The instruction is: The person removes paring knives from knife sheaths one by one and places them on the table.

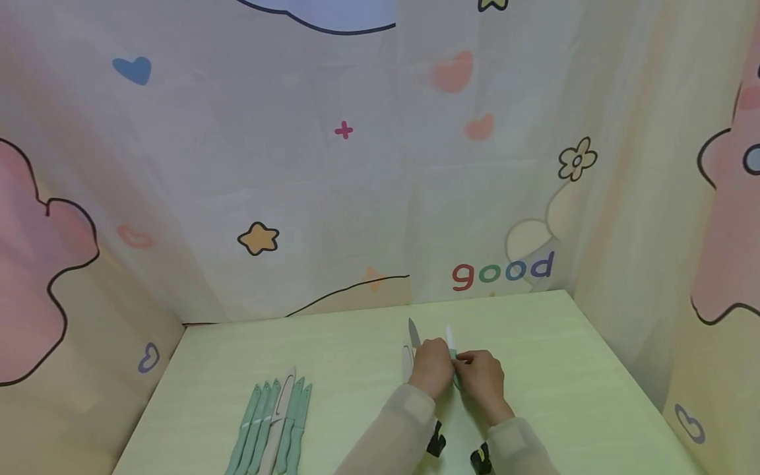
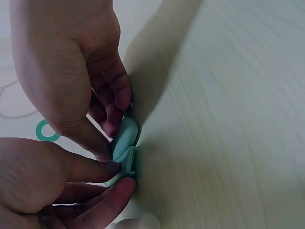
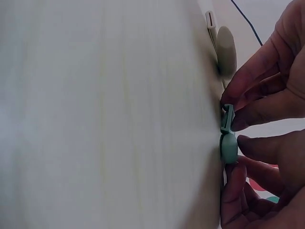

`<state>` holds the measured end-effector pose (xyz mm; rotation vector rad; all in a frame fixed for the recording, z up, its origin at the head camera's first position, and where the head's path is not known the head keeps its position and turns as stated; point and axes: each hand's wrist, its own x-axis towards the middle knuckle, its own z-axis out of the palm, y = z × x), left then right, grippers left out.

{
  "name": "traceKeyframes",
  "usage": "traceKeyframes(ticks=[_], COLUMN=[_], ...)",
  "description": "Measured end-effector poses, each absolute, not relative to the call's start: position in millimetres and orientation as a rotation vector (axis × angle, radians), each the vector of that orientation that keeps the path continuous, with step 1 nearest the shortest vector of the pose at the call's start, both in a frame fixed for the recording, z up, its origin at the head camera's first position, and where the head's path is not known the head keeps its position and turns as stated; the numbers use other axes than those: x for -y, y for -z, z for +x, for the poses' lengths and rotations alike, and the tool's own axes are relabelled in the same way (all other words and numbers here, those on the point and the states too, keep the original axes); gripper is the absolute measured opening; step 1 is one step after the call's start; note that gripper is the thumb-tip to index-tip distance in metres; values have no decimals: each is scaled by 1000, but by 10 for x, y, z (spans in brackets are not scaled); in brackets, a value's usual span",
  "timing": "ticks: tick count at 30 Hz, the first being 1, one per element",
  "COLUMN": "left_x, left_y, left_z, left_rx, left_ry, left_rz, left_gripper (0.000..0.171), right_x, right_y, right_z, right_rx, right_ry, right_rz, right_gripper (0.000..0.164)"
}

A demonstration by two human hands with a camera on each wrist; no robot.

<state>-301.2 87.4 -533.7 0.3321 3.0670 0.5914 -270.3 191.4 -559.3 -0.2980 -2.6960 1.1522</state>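
Observation:
My left hand (image 1: 432,366) pinches a green knife sheath (image 2: 127,164) between thumb and fingers, its slotted end showing in both wrist views. Close beside it, my right hand (image 1: 482,379) holds the green handle (image 3: 229,149) of a small knife. That knife's pale blade (image 1: 449,338) points toward the back wall, and my fingers cover much of the handle. Sheath and handle lie side by side, low over the table. Just left of my left hand are a bare grey blade (image 1: 413,333) and a whitish sheath (image 1: 407,361); an off-white handle (image 3: 226,50) shows in the right wrist view.
Several green sheathed knives (image 1: 255,422) lie in a row at the table's left, with a longer pinkish-white sheathed knife (image 1: 281,422) among them. Black pieces (image 1: 436,441) sit by my wrists. Printed cloth walls (image 1: 356,198) border the pale table (image 1: 564,369).

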Motion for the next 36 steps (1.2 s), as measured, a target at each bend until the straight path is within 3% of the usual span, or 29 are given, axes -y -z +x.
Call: traceKeyframes(ticks=[14, 17, 22, 28, 36], left_x=[-767, -682, -416, 32, 568], left_y=[5274, 5255, 5230, 5204, 5253], left_z=[-2907, -2828, -2639, -2373, -2115], left_rx=[-3070, -3053, -3042, -3031, -3042], left_ry=[-700, -833, -1049, -1188, -1208], left_rz=[322, 331, 372, 374, 247], left_gripper=[16, 9, 23, 23, 26], right_x=[-1865, -1815, -1691, -1484, -1144], right_y=[5543, 5515, 5434, 5369, 5396], right_z=[-2646, -2589, -2427, -2242, -2036], right_rx=[2634, 2603, 2508, 2278, 2190], right_ry=[-1209, -1264, -1617, -2175, -2497], right_rz=[-295, -290, -265, -231, -122], right_gripper=[24, 22, 22, 25, 36])
